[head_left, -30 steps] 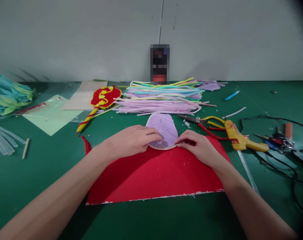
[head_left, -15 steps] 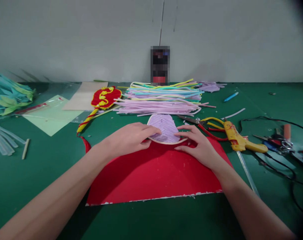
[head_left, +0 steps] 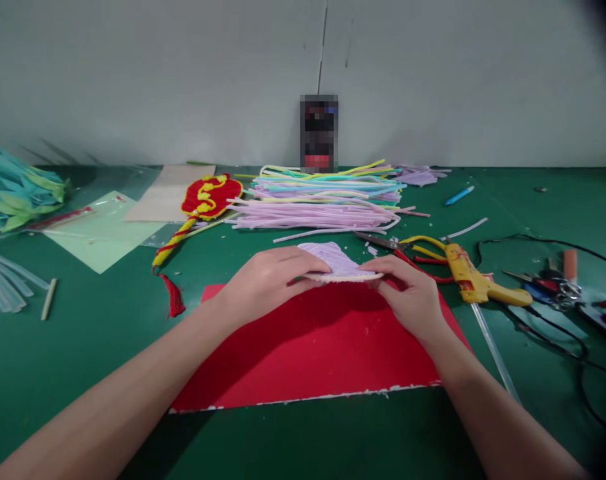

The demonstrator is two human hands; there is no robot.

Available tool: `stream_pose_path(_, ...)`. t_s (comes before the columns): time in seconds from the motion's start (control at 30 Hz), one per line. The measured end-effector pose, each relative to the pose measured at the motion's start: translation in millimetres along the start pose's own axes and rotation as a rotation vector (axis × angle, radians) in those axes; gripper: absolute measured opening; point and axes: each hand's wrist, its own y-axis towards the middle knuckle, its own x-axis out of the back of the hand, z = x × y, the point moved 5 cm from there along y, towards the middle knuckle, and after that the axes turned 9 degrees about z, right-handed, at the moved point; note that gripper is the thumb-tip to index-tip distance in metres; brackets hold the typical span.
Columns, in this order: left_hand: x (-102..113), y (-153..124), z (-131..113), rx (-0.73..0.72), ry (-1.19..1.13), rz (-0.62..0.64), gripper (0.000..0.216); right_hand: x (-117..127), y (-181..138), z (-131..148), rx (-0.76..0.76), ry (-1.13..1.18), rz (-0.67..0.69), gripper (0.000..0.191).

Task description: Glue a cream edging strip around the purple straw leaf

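Both hands hold a small lilac panel [head_left: 335, 259] made of pipe cleaners laid side by side, with a pale strip along its near edge. My left hand [head_left: 277, 272] pinches its left side, thumb on top and fingers partly hidden. On the right side, my right hand [head_left: 407, 283] grips the edge between thumb and fingers. The panel is tilted, its near edge towards me, above the far part of a red board [head_left: 307, 353]. Behind it lie bundles of lilac and pastel pipe cleaners [head_left: 317, 215].
To the right are red-and-yellow-handled pliers [head_left: 413, 250], a yellow glue gun [head_left: 475, 277] with a cord, keys [head_left: 565, 290] and a blue pen [head_left: 460, 195]. At left lie a red-and-yellow fan [head_left: 213, 197] with a tassel, green paper [head_left: 103, 233] and glue sticks [head_left: 10, 280].
The lilac panel has tipped, so its top face looks flatter and its near edge shows. My right hand has moved from beside it to gripping its right edge.
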Motion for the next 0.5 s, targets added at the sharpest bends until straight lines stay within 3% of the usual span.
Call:
stream_pose_path(0.23, 1.3, 0.5, -1.0, -0.025, -0.125, -0.122, 0.016, 1.1, 0.3, 1.7, 0.005, 0.012, -0.013, 0.017)
stream_pose_path(0.5, -8.7, 1.6, 8.3, 0.177, -0.444, -0.101, 0.021, 1.6, -0.3, 0.8, 0.003, 0.003, -0.020, 0.016)
